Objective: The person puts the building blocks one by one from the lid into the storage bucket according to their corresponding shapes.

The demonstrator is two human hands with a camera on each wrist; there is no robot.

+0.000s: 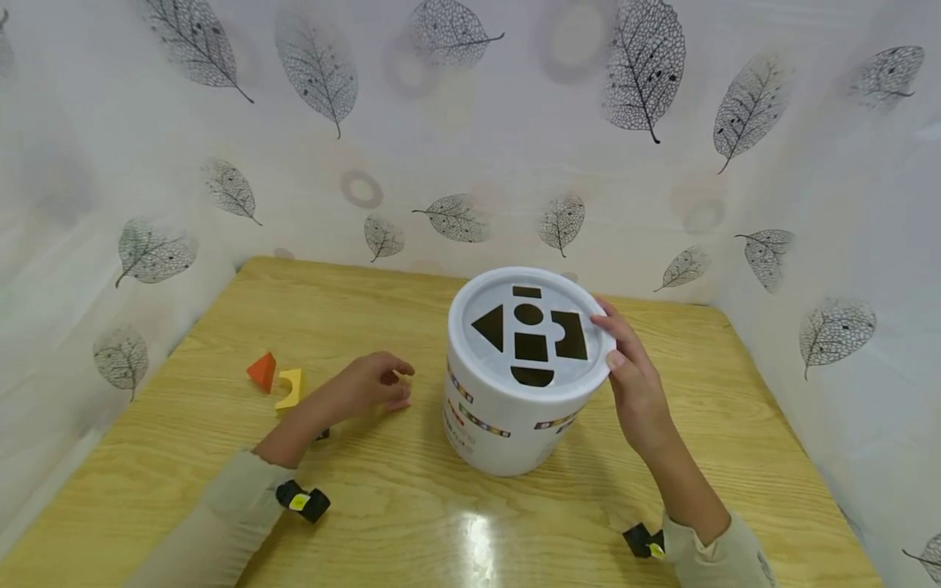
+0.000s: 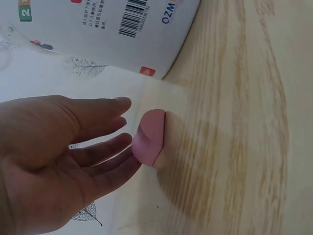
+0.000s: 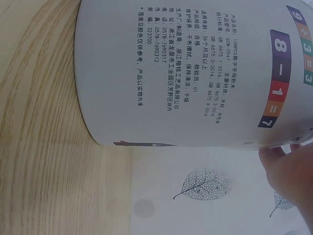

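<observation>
A pink half-round block (image 2: 150,137) lies on the wooden table. Close beside it is my left hand (image 2: 63,152), thumb and fingers apart, fingertips right at the block's edge. In the head view this hand (image 1: 363,384) is left of a white bucket (image 1: 507,433). The bucket stands upright under a lid (image 1: 481,363) with several shaped holes, among them a triangle, a circle and an arch. My right hand (image 1: 639,396) holds the rim on the right side, thumb and fingertips over the edge. The right wrist view shows those fingers (image 3: 276,152) at the bucket's printed wall.
Left of my left hand, an orange-red triangular block (image 1: 262,371) and a yellow block with a round notch (image 1: 291,390) lie on the table (image 1: 367,506). A pale leaf-patterned sheet (image 1: 470,122) hangs behind and along both sides.
</observation>
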